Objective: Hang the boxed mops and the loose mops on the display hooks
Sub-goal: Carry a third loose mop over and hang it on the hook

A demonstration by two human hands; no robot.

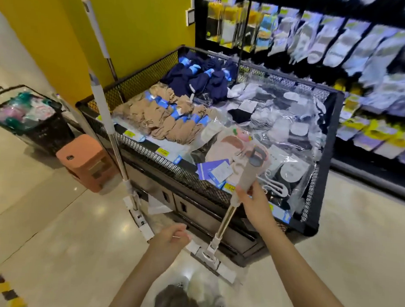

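While the right hand [256, 202] gripped a mop [227, 214] beside the bin [319, 187], the left hand [171, 238] pinched a small stick [179, 237].

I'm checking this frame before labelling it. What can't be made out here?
- Head view: socks on the wall rack are motion-blurred; labels unreadable.
- Display hooks for mops: none visible in frame.
- Left hand pinches a thin stick; too small to identify.
- Held mop in the right hand: its head is partly blurred near the lower edge.
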